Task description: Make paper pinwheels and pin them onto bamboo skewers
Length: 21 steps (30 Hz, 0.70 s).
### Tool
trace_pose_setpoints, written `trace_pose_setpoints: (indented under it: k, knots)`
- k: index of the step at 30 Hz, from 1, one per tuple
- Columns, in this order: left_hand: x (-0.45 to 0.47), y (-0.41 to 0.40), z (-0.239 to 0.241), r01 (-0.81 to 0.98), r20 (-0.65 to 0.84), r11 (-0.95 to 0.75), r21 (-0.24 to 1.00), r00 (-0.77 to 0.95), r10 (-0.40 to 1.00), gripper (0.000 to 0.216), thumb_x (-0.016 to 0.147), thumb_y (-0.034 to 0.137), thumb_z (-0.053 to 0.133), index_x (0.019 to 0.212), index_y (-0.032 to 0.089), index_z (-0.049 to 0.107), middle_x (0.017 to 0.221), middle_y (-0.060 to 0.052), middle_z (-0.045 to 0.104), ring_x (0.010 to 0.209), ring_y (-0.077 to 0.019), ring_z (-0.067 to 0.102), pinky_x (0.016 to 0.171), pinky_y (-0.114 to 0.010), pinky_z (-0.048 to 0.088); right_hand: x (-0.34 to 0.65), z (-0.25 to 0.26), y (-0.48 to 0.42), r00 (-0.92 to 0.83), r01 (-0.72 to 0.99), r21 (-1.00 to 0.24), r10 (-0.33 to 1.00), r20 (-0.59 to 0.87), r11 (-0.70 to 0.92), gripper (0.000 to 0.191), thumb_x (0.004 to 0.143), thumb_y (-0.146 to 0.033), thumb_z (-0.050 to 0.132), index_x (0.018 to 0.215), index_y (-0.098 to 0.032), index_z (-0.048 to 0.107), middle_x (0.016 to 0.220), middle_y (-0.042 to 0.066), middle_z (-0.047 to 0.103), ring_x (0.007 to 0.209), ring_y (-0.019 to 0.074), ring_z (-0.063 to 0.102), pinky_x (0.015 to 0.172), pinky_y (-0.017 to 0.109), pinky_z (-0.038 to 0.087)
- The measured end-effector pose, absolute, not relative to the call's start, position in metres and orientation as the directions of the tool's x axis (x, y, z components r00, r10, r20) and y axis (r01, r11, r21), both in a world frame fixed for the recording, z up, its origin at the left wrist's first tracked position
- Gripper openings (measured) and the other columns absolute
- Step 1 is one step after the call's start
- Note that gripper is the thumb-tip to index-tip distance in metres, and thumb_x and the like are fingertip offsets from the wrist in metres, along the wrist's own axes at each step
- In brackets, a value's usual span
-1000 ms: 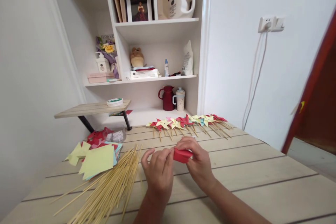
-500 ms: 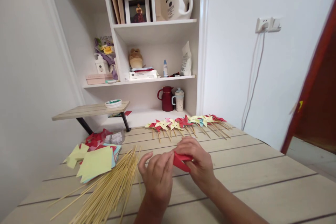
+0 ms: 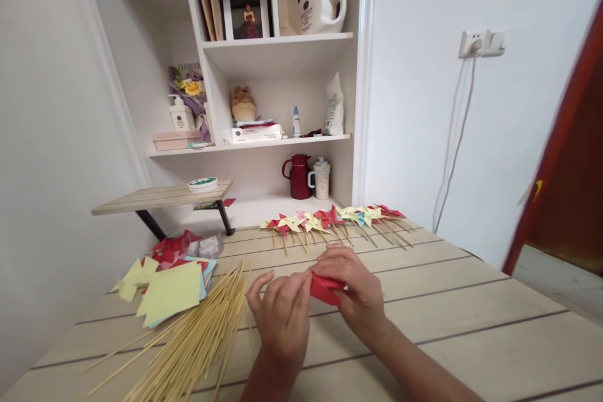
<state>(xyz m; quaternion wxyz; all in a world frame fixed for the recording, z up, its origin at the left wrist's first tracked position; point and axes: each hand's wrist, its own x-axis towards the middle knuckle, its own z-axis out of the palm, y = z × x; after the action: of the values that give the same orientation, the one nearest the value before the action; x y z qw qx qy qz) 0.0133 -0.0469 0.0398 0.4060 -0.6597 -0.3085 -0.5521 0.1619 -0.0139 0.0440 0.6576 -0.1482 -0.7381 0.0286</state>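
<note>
Between my two hands is a piece of red paper (image 3: pixel 325 290), bent over on itself just above the table. My left hand (image 3: pixel 284 311) pinches its left edge. Fingers of my right hand (image 3: pixel 354 289) are closed on its right side, and they hide part of the fold. To the left of my left hand lies a loose bundle of thin wooden sticks (image 3: pixel 198 339). Beyond the hands, a row of finished paper pinwheels (image 3: pixel 330 218) on sticks lies along the back of the table, in red, yellow and blue.
Square paper sheets (image 3: pixel 172 289), yellow on top, lie at the left beside cut red paper (image 3: pixel 172 250) and a clear plastic container (image 3: pixel 207 245). A small raised stand (image 3: pixel 160 196) holds a round white tub (image 3: pixel 202 184). Behind stand a dark red jug (image 3: pixel 300 177) and a cup (image 3: pixel 321 181).
The red paper's lower flap has come up nearer the upper one, narrowing the gap between them. Both hands stay almost in place.
</note>
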Motion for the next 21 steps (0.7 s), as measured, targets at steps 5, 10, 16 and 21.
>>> trace_pose_setpoints:
  k: [5,10,16,21]
  knots:
    - [0.0146,-0.0466,0.0408,0.860,0.980,-0.474,-0.188,0.198,-0.028,0.021,0.084,0.001,0.063,0.095,0.018,0.068,0.082,0.000,0.073,0.074,-0.0113,0.065,0.092,-0.037,0.038,0.1629,0.0441,-0.0130,-0.109,0.185,-0.213,0.235,0.966,0.959,0.030,0.088,-0.006,0.054,0.102,-0.029,0.068,0.087,0.003,0.074,0.087,0.0224,0.064,0.089,0.048,0.051]
    - [0.0154,-0.0462,0.0396,0.854,0.987,-0.497,-0.152,0.158,-0.029,0.020,0.084,0.001,0.063,0.094,0.017,0.068,0.082,0.000,0.073,0.074,-0.0105,0.065,0.092,-0.037,0.038,0.1627,0.0462,-0.0125,-0.124,0.190,-0.168,0.193,0.973,0.967,0.026,0.089,-0.006,0.052,0.097,-0.025,0.068,0.086,0.004,0.073,0.086,0.0215,0.063,0.088,0.047,0.050]
    - [0.0139,-0.0464,0.0396,0.853,0.982,-0.491,-0.175,0.187,-0.024,0.022,0.087,0.001,0.058,0.098,0.017,0.069,0.082,0.000,0.073,0.074,-0.0104,0.065,0.094,-0.036,0.037,0.1628,0.0465,-0.0127,-0.127,0.206,-0.228,0.257,0.958,0.952,0.026,0.087,-0.002,0.051,0.091,-0.023,0.065,0.079,0.003,0.068,0.085,0.0199,0.059,0.084,0.042,0.051]
    - [0.0135,-0.0447,0.0395,0.850,0.984,-0.504,-0.154,0.178,0.001,0.020,0.087,0.002,0.060,0.095,0.018,0.069,0.084,-0.001,0.073,0.075,-0.0112,0.065,0.092,-0.037,0.038,0.1619,0.0469,-0.0118,-0.126,0.192,-0.264,0.290,0.949,0.945,0.023,0.088,-0.003,0.052,0.090,-0.022,0.064,0.079,0.003,0.066,0.085,0.0191,0.058,0.081,0.039,0.051]
